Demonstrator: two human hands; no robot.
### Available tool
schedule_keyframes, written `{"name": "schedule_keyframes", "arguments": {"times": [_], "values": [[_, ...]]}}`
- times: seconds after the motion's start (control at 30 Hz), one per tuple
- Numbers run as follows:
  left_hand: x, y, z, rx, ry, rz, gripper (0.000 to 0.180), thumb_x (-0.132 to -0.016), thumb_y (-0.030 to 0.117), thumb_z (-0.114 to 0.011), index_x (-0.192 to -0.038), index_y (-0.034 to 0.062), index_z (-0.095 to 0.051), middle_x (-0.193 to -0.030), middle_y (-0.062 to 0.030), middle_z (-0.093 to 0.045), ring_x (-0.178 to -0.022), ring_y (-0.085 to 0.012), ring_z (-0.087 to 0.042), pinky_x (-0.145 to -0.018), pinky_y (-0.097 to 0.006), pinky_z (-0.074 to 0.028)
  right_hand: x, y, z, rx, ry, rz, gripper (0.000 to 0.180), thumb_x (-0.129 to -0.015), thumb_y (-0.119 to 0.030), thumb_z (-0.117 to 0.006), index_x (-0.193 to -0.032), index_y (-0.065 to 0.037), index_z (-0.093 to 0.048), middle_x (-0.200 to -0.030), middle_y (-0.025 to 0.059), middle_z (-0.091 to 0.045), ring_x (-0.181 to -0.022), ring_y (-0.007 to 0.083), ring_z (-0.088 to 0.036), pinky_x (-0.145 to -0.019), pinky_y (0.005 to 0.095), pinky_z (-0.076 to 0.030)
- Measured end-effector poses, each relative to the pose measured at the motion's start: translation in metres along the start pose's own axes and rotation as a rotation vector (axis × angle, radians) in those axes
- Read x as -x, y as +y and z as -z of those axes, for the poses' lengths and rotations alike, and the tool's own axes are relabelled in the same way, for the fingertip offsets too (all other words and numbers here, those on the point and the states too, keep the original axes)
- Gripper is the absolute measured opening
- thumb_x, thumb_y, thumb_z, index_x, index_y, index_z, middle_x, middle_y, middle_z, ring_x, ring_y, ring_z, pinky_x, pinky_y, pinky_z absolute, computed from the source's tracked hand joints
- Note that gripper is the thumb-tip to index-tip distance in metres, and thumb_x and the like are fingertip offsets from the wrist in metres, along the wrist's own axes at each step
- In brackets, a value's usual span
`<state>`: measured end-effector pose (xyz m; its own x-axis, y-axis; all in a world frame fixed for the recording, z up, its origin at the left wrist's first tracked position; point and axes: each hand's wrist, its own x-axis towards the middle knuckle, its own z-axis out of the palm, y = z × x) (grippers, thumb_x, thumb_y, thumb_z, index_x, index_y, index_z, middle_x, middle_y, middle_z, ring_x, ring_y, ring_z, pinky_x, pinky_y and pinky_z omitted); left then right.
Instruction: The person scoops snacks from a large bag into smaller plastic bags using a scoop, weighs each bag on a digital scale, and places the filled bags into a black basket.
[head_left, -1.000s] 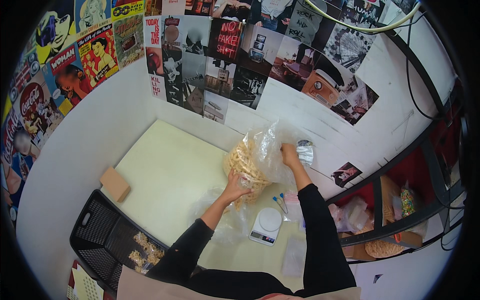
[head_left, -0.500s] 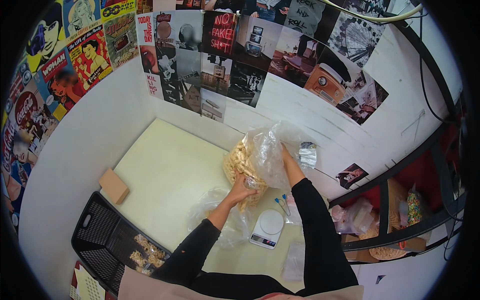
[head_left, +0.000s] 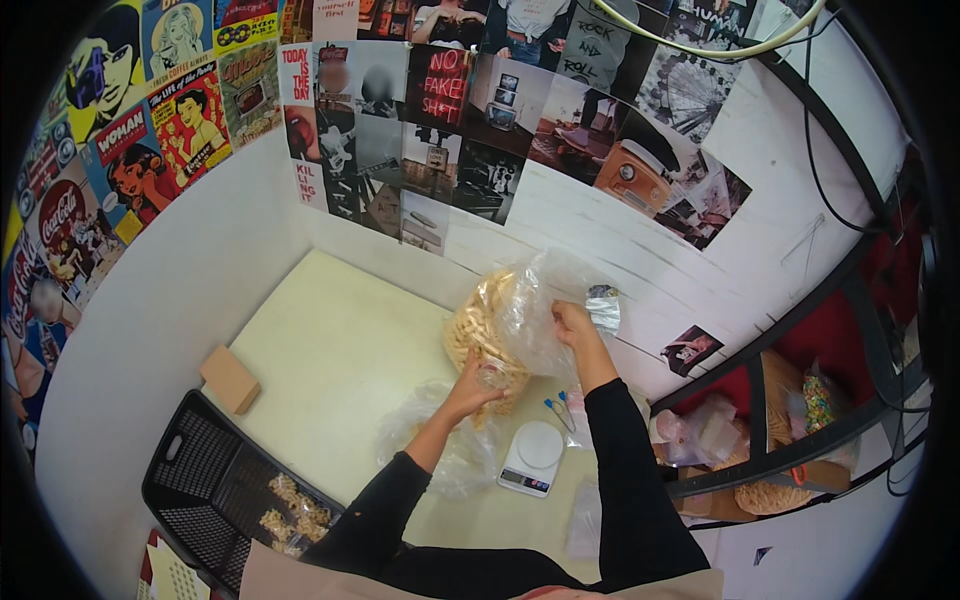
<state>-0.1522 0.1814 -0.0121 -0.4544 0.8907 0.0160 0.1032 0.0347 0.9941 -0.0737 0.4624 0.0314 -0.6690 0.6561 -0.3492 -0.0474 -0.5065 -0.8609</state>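
Note:
A large clear plastic bag [head_left: 535,318] of pale, puffed snack pieces [head_left: 468,328] stands at the far side of the table. At its front, my left hand [head_left: 470,392] is closed around a small clear round container [head_left: 493,375]; the contents are hard to make out. My right hand [head_left: 575,325] is closed on the bag's loose upper edge, on the right, fingers pinched together. Beneath my left forearm lies a crumpled clear bag [head_left: 440,455]. A white kitchen scale [head_left: 532,458] sits nearer me, with blue-handled scissors [head_left: 560,412] beside it.
At the left, a black plastic basket [head_left: 205,480] holds several small snack packs [head_left: 295,512]. A brown cardboard box [head_left: 230,379] stands behind it. Flat clear bags [head_left: 583,520] lie right of the scale. A dark-framed shelf [head_left: 770,480] with packages borders the right side.
My right hand has come out from behind the bag's film, its fingers now showing, pinched at the edge. My left hand has shifted slightly, still with the clear container. The view has tilted a little.

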Motion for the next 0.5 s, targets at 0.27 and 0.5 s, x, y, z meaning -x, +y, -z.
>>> {"name": "schedule_keyframes", "arguments": {"times": [0.27, 0.5], "values": [[0.063, 0.030, 0.014, -0.078, 0.035, -0.237, 0.067, -0.064, 0.030, -0.086, -0.115, 0.0051, -0.050, -0.150, -0.0194, -0.026, -0.138, -0.0343, -0.029, -0.110, -0.042, -0.030, 0.090, -0.026, 0.002, -0.037, 0.149, 0.200, 0.018, -0.090, 0.002, -0.053, -0.106, 0.011, -0.053, -0.101, 0.0180, -0.058, -0.087, 0.0245, -0.062, -0.072, 0.0269, -0.054], [0.108, 0.003, 0.029, -0.125, 0.066, -0.252, 0.068, -0.062, 0.027, -0.087, -0.114, 0.0067, -0.048, -0.143, -0.0184, -0.037, -0.132, -0.0344, -0.038, -0.106, -0.043, -0.035, 0.139, -0.037, 0.028, 0.006, 0.223, 0.249, 0.023, -0.090, -0.001, -0.052, -0.109, 0.012, -0.054, -0.100, 0.0178, -0.059, -0.084, 0.0223, -0.061, -0.068, 0.0263, -0.054]]}}
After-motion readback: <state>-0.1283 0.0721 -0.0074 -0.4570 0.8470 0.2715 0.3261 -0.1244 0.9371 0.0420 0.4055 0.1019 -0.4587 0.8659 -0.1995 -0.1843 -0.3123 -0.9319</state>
